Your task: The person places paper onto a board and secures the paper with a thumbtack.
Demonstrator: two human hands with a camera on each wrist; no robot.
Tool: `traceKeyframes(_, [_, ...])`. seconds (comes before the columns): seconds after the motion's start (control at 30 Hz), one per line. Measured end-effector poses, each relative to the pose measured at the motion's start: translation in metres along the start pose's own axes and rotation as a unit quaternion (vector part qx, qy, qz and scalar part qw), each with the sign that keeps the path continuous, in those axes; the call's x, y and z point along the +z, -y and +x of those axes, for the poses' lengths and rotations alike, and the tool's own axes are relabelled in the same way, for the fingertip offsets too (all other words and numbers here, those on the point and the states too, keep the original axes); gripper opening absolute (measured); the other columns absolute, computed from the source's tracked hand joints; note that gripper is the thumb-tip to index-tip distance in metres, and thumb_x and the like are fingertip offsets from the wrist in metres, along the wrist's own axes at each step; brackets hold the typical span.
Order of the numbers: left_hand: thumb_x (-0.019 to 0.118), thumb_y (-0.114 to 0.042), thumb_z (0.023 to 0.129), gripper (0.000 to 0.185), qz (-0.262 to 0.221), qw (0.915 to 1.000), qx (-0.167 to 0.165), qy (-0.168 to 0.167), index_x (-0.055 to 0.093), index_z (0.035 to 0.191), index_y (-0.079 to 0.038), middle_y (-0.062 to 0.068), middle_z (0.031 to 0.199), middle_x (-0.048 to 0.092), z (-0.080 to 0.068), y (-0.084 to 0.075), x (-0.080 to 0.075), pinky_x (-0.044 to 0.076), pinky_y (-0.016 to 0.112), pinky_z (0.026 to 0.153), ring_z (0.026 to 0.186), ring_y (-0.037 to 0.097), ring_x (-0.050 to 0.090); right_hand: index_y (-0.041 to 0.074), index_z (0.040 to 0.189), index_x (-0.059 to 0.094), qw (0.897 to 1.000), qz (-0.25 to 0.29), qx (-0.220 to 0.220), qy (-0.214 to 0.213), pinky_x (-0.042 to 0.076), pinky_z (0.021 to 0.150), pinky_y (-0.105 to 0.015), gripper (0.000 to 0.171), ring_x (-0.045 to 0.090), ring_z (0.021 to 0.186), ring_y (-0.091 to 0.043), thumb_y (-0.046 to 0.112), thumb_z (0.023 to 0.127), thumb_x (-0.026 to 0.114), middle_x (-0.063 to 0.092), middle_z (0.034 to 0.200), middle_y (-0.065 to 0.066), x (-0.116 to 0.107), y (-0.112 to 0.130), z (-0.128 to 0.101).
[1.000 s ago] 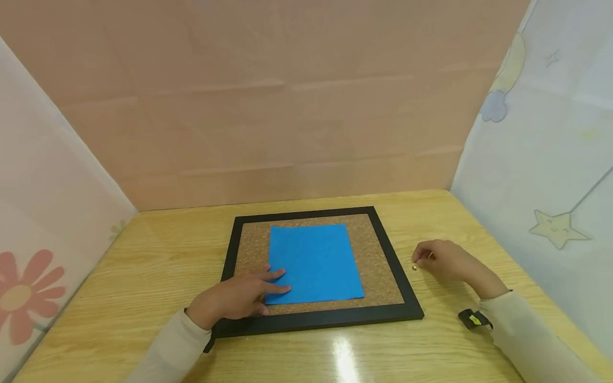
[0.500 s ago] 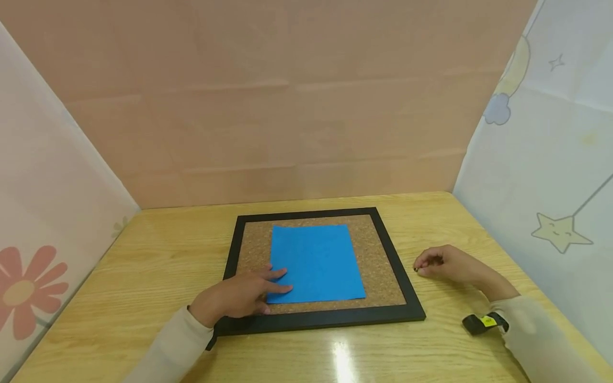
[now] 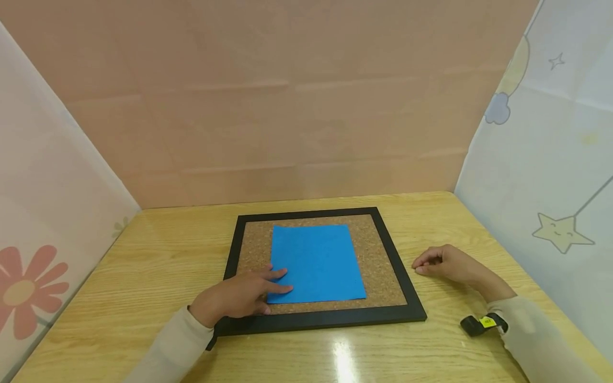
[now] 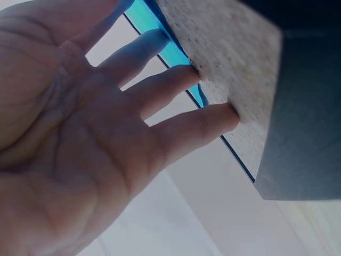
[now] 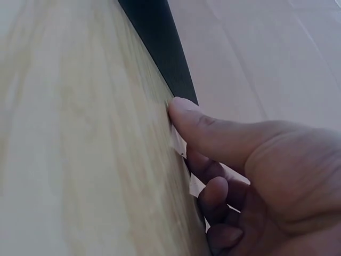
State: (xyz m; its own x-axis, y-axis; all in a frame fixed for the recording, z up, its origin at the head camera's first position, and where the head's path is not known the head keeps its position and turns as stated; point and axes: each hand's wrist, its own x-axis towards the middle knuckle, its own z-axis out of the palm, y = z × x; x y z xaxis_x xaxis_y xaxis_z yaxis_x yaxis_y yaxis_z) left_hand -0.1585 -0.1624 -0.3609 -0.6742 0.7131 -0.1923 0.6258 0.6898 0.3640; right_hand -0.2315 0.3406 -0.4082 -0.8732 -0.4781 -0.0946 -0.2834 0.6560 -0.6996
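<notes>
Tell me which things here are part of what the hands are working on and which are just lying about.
In use: blue paper, cork board in its black frame, left hand pressing the paper flat, right hand beside the frame.
Lying about: black wrist strap, wooden table.

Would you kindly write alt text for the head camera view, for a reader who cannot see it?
A left hand presses flat on the near left corner of a blue paper sheet lying on a black-framed cork board. The right hand rests with curled fingers on the wooden table just right of the frame.
</notes>
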Motion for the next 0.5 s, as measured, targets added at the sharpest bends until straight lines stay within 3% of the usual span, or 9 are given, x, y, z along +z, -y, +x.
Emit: traceKeyframes(0.5, [0.074, -0.016, 0.09, 0.058, 0.004, 1.0, 0.001, -0.001, 0.055, 0.144, -0.02, 0.014, 0.159, 0.037, -0.001, 0.0011, -0.0001, 0.037, 0.061, 0.111, 0.146, 0.047, 0.032, 0.012, 0.101, 0.075, 1.0, 0.001, 0.023, -0.01, 0.047, 0.067, -0.022, 0.016, 0.056, 0.076, -0.002, 0.026, 0.093, 0.071, 0.072, 0.096, -0.002, -0.0005, 0.0058, -0.0001])
